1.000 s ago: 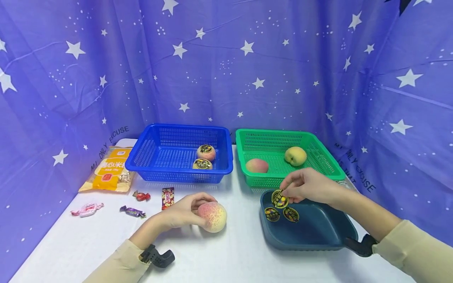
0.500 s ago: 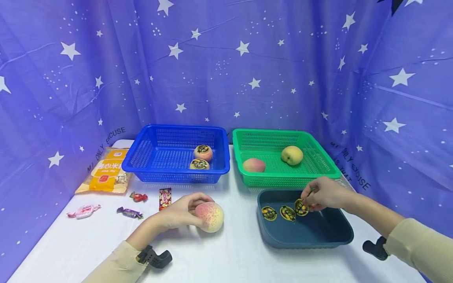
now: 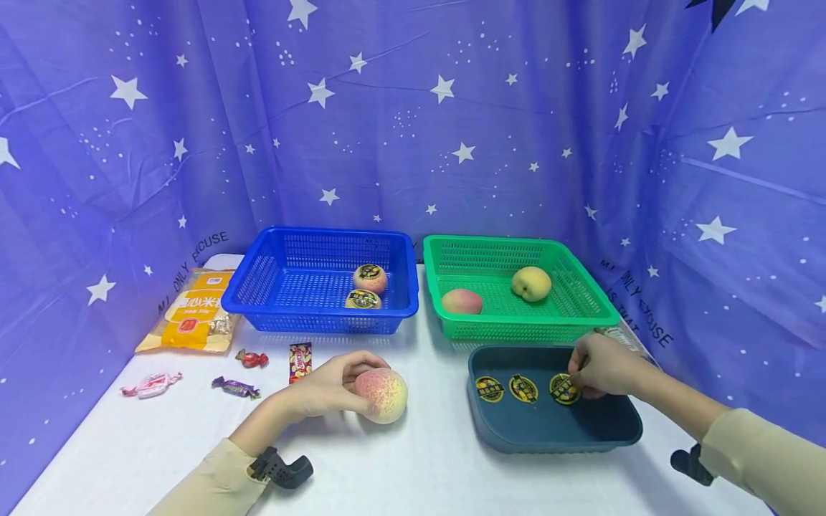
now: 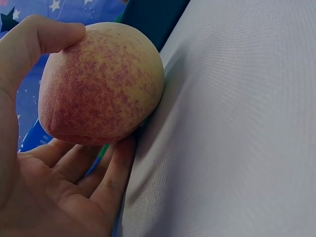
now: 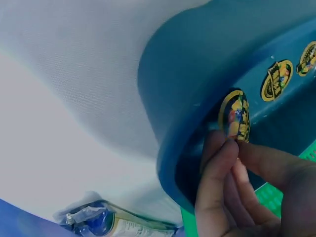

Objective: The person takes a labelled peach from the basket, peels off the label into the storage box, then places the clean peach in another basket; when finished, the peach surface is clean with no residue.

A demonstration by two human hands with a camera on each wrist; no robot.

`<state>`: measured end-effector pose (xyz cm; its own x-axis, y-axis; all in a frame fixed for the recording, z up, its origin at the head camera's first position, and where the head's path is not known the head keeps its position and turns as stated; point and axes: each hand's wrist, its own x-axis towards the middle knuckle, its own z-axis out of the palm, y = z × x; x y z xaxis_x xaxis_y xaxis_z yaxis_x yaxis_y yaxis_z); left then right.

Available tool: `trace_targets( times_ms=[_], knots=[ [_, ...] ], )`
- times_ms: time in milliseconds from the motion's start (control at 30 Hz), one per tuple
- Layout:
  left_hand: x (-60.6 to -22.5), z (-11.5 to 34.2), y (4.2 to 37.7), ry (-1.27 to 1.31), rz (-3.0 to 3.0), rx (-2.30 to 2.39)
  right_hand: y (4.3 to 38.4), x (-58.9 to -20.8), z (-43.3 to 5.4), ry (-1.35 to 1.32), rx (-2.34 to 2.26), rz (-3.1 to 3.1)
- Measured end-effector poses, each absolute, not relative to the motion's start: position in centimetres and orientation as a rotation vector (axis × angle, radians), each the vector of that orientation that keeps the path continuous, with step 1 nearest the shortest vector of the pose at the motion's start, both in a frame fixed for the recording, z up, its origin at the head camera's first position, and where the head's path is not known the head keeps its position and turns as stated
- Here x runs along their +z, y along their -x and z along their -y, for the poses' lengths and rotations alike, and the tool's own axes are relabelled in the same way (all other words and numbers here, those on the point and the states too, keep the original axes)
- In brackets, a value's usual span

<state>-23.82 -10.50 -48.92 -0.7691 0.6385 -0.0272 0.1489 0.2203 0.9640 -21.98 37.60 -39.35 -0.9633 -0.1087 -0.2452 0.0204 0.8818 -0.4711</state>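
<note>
The round sticker (image 3: 563, 389) at the right hand's fingertips may, I judge, fold or crease if it is pulled by that one edge, since the hold is on a small part of its rim; a slack pinch could also let it slip down into the tub (image 3: 543, 432). The sticker lies inside the tub, at about eight o'clock from the middle of the right hand (image 3: 608, 367), whose thumb and forefinger pinch its near edge; whether the rest touches the tub's surface, I cannot tell. At nine o'clock from it, well apart, is the peach (image 3: 382, 395), at about half past three from the left hand (image 3: 335, 383). The left hand grasps it, thumb on one side and fingers on the other; being round, it could roll if that hold loosens. Whether the peach touches the tablecloth (image 3: 413, 469) is unclear. Two more stickers (image 3: 523, 388) lie in the tub, at nine o'clock from the pinched one. Farther out, the green basket (image 3: 516, 328) sits between eleven and twelve o'clock from the tub, and the blue basket (image 3: 323, 317) at eleven from the held peach.
</note>
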Motion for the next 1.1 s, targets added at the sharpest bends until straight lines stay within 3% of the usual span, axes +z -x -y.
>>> trace_targets(
  times_ms=[367, 667, 1100],
  knots=[
    [-48.7, 10.5, 23.7, -0.772, -2.151, 1.527, 21.3, -39.2, -37.3, 0.096, -0.563, -2.907],
    [-48.4, 10.1, 23.5, -0.816, -2.24, 1.47, 21.7, -36.5, -37.5, 0.196, -0.703, -2.85],
    [-47.5, 8.9, 23.2, -0.938, -2.339, 1.352, 24.2, -35.7, -42.3, 0.242, -0.751, -3.121]
  ],
)
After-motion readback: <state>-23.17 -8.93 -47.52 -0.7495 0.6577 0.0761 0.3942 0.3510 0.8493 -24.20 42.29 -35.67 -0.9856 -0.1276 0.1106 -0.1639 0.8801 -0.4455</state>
